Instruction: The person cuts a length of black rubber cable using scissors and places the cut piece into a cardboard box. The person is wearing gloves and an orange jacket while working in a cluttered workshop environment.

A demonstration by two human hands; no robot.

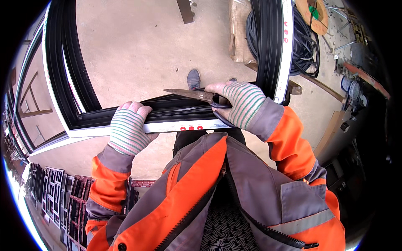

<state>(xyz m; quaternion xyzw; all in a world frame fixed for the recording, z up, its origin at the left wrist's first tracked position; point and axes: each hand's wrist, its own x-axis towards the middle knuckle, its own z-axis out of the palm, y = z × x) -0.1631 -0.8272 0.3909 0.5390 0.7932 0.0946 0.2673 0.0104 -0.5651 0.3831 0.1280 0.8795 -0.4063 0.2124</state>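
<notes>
A black window frame (pixel 94 116) with white film on its outer edge lies in front of me. My left hand (pixel 128 129), in a green-striped glove with bare fingertips, is closed over its near rail, left of the middle. My right hand (pixel 245 105), gloved alike, grips a pair of scissors (pixel 190 94) by the black handles above the right part of that rail. The blades point left and look shut or nearly so. A thin black strip (pixel 222 119) hangs over the rail's outer edge below my right hand; its other end is hidden.
Coiled black strip (pixel 303 46) lies on the floor at the right, beside a brown cardboard package (pixel 240 35) and a wooden reel (pixel 316 14). Another frame (pixel 33 144) stands at the left. Stacked frames (pixel 54 194) are at lower left. My shoe (pixel 193 79) shows through the opening.
</notes>
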